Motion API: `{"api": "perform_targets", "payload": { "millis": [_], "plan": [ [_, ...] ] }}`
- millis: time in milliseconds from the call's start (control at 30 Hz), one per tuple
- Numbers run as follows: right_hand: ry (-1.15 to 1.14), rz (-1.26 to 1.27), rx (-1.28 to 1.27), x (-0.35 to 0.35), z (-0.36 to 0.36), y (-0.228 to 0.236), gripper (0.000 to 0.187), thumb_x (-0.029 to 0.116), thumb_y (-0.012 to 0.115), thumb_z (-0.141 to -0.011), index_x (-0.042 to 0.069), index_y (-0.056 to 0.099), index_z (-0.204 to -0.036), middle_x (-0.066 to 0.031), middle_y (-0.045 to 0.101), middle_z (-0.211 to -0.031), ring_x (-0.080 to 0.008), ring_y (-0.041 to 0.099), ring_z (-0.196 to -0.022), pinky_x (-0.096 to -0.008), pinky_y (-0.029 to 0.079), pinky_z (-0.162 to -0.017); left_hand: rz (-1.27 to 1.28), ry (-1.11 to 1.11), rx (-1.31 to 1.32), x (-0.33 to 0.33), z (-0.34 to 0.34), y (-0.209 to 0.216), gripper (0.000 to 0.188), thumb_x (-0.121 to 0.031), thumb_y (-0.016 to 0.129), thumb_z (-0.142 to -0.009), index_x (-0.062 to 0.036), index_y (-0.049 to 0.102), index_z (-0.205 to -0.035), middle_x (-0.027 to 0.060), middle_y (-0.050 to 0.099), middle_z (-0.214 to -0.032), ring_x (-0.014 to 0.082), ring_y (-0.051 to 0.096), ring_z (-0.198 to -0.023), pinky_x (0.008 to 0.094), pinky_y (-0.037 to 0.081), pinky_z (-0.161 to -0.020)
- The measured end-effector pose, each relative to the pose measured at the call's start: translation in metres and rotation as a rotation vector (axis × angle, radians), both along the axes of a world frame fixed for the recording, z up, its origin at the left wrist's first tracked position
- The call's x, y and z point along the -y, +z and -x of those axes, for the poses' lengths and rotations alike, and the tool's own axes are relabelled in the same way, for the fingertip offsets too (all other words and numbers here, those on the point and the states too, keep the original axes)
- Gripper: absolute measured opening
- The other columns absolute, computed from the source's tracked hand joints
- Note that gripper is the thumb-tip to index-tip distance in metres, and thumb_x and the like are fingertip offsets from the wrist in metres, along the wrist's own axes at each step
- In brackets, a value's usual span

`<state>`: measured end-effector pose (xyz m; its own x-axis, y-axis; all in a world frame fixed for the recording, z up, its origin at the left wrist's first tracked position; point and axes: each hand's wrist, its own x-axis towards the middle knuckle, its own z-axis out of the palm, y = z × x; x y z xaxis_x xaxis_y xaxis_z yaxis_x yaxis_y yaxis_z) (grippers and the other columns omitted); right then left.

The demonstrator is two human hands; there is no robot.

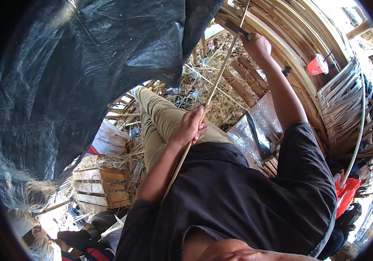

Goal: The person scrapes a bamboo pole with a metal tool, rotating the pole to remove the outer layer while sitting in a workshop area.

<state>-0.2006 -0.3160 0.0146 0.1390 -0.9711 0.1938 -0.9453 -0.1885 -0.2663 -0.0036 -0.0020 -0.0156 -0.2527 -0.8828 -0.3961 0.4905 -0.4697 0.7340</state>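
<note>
A long, thin bamboo strip [219, 75] runs slantwise from beside my left forearm up past the top of the view. My left hand [190, 126] is closed around it in front of my waist. Higher up, with the arm stretched out, my right hand [256, 46] grips a knife by its handle, which the fingers mostly hide. The dark, flat blade of the knife [237, 28] points up and left and crosses the strip; whether it touches or cuts into it I cannot tell.
Black plastic sheeting [90, 56] hangs at the left. Stacked bamboo strips [278, 41] line the upper right, with a red cup [317, 65] on them. Shavings [222, 104] litter the ground. A wooden crate [103, 187] stands lower left; a red plastic bag [347, 193] lies far right.
</note>
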Motion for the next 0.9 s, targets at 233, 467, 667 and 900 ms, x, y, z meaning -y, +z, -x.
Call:
{"api": "perform_targets", "payload": {
  "millis": [233, 467, 667, 900],
  "plan": [
    [0.072, -0.104, 0.018, 0.014, 0.011, -0.005, 0.064, 0.061, 0.049, -0.096, 0.001, 0.070, -0.086, -0.0216, 0.070, -0.084, -0.0383, 0.069, -0.085, -0.0478, 0.053, -0.076, 0.059, 0.005, 0.022, 0.003, 0.003, -0.001, 0.040, -0.032, 0.037, -0.108, -0.0078, 0.049, -0.138, -0.0027, 0.038, -0.061, 0.0032, 0.033, -0.036, 0.0194, 0.032, -0.031],
    [0.262, -0.407, 0.051, -0.042, -0.014, 0.002, 0.065, 0.060, 0.046, -0.099, 0.000, 0.070, -0.097, -0.0143, 0.067, -0.074, -0.0260, 0.067, -0.069, -0.0440, 0.055, -0.065, 0.049, 0.018, -0.010, 0.003, -0.001, -0.004, 0.027, -0.029, 0.041, -0.107, -0.0111, 0.053, -0.123, -0.0025, 0.041, -0.059, 0.0039, 0.037, -0.035, 0.0203, 0.033, -0.030],
    [0.356, -0.360, 0.007, -0.078, -0.005, 0.009, 0.068, 0.066, 0.045, -0.096, 0.003, 0.072, -0.088, -0.0161, 0.069, -0.075, -0.0315, 0.069, -0.072, -0.0449, 0.056, -0.068, 0.021, 0.001, -0.078, -0.003, 0.003, -0.010, 0.024, -0.031, 0.040, -0.107, -0.0108, 0.052, -0.114, -0.0026, 0.040, -0.060, 0.0039, 0.036, -0.035, 0.0205, 0.033, -0.030],
    [0.050, -0.404, 0.086, -0.064, -0.018, 0.016, 0.067, 0.063, 0.048, -0.096, 0.001, 0.071, -0.082, -0.0169, 0.071, -0.077, -0.0344, 0.071, -0.074, -0.0468, 0.057, -0.070, 0.003, -0.011, -0.159, 0.001, -0.001, -0.011, 0.046, -0.037, 0.039, -0.107, -0.0134, 0.042, -0.146, -0.0038, 0.037, -0.061, 0.0036, 0.034, -0.036, 0.0199, 0.033, -0.031]
  ]
}}
